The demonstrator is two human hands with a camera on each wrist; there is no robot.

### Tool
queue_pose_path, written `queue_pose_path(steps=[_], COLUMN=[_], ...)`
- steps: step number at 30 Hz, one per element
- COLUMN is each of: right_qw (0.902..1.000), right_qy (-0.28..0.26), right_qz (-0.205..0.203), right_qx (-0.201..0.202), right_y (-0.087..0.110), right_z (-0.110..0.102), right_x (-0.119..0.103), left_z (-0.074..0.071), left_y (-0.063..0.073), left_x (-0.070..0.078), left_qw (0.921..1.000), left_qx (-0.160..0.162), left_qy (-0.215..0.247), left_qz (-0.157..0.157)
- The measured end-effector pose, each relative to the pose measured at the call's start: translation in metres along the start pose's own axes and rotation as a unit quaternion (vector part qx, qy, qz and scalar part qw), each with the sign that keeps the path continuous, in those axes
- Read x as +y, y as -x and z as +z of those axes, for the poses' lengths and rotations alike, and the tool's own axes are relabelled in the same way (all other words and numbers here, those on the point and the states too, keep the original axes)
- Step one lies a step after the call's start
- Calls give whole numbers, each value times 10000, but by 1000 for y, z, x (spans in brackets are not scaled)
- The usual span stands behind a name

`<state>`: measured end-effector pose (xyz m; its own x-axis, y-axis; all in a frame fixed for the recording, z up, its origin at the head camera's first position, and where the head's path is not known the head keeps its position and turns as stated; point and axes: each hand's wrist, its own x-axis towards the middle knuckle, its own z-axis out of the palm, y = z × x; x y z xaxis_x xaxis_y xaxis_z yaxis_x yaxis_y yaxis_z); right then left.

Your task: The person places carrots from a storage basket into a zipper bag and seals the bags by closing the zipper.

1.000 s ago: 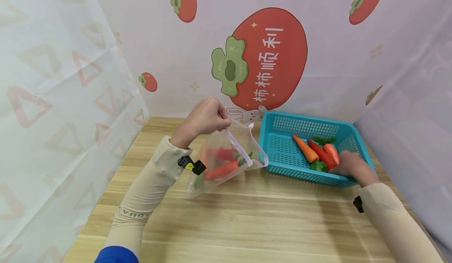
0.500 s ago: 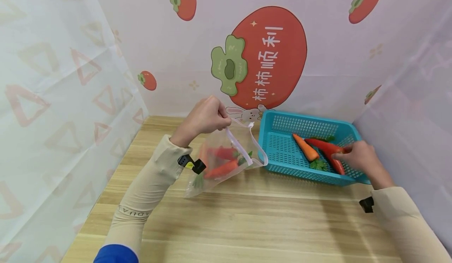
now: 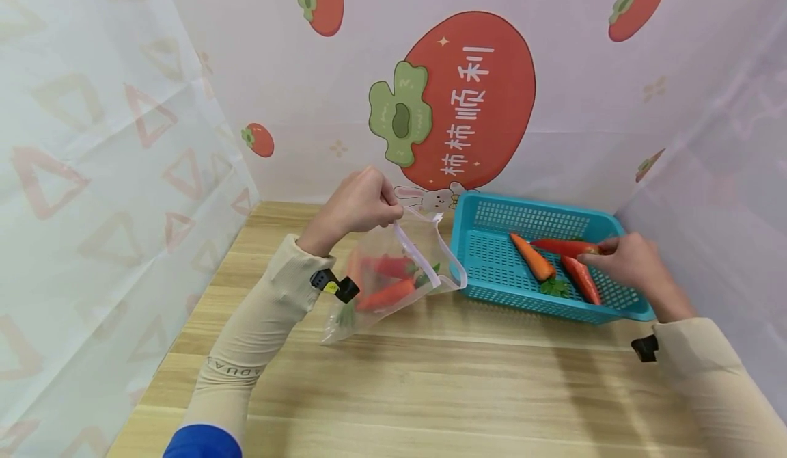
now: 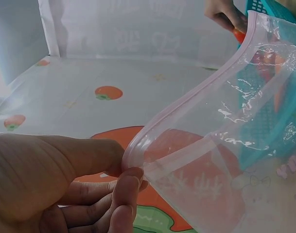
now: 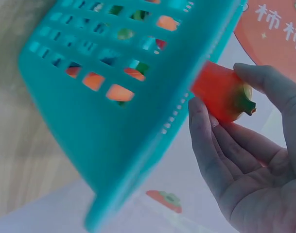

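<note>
My left hand (image 3: 363, 201) pinches the rim of a clear zip bag (image 3: 417, 256) between thumb and forefinger; the left wrist view shows this pinch close up. The bag's mouth gapes toward the right. Blurred through its plastic are several red and orange vegetables with green ends. My right hand (image 3: 636, 266) holds a long red pepper (image 3: 550, 247) by its stem end, over the blue basket (image 3: 535, 206). In the right wrist view, thumb and fingers grip the pepper (image 5: 218, 92) beside its green stem, and the basket wall hides its far part.
Inside the basket lie an orange carrot (image 3: 532, 258), a long red vegetable (image 3: 581, 280) and green leaves (image 3: 555, 287). The basket stands at the back right of the wooden table (image 3: 430, 389), close to the printed backdrop (image 3: 572, 102).
My right hand has come up from the basket's right end, now holding the red pepper. The pepper has swung from slanting to nearly level, uncovering the red vegetable. My left hand and the bag stay put.
</note>
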<state>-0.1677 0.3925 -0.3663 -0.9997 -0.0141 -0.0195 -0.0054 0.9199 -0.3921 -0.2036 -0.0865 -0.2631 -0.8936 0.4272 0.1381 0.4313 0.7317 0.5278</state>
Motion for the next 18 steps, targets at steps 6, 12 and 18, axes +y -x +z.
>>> queue_pose_path(steps=[6,12,18], right_qw=[9998,9996,9995], right_qy=[152,203,120], right_qz=[-99,-137,-244], right_qx=[-110,-132,-179], right_y=[0,2,6], right_z=[-13,-23,-31], right_x=[-7,-19,-31], left_z=[1,2,1], left_y=[-1,-1,-1], left_x=[1,1,1], left_qw=[10000,10000,10000], left_qx=[-46,-20,-6], left_qy=[16,12,-12], left_qz=[3,26,44])
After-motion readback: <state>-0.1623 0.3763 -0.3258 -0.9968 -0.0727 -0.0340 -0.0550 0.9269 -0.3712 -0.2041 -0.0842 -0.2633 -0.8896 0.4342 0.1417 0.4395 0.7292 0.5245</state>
